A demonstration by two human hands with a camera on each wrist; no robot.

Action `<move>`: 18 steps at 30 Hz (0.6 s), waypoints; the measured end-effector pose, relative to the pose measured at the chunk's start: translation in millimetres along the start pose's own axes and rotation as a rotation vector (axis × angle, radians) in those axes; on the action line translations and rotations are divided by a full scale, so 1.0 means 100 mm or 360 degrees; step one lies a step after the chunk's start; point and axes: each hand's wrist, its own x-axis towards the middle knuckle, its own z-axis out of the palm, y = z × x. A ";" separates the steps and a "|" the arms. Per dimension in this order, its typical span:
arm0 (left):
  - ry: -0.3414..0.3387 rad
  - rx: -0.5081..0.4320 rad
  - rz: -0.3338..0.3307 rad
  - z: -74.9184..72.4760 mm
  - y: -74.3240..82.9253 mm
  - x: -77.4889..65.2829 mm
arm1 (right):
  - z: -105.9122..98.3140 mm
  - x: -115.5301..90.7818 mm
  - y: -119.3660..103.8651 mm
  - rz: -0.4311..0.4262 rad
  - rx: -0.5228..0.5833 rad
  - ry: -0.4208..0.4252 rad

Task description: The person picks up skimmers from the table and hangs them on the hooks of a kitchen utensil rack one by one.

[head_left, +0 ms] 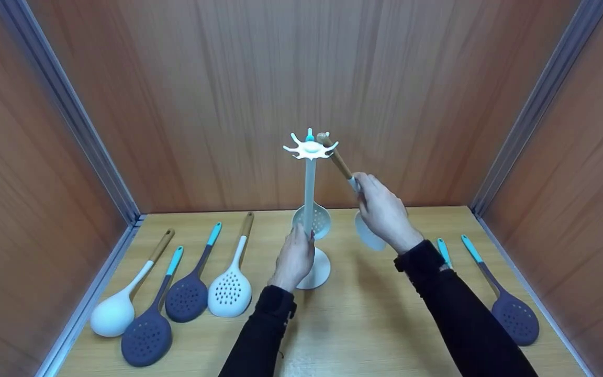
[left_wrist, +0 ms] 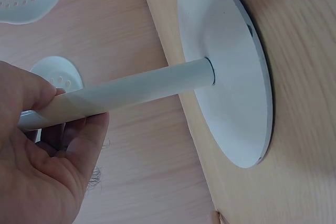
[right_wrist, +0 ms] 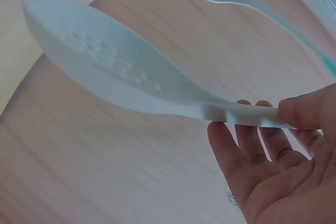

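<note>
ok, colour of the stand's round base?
White base; clearest in the left wrist view.

Your head view evenly lit, fairly bright, light seemingly from above. Pale glare on desk (head_left: 333, 343) near you; soft, blurry-edged shadows right of utensil stand (head_left: 309, 193). Stand's top nearly blown white; your black sleeves (head_left: 469, 314) swallow detail. Your wrist views dimmer, low-contrast; right one hazy, bluish, holes of skimmer (right_wrist: 110, 59) smeared soft.
</note>
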 end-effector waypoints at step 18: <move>-0.0040 0.0021 -0.0066 0.00 0.01 0.01 | 0.16 0.01 -0.02 -0.0046 0.0054 0.0020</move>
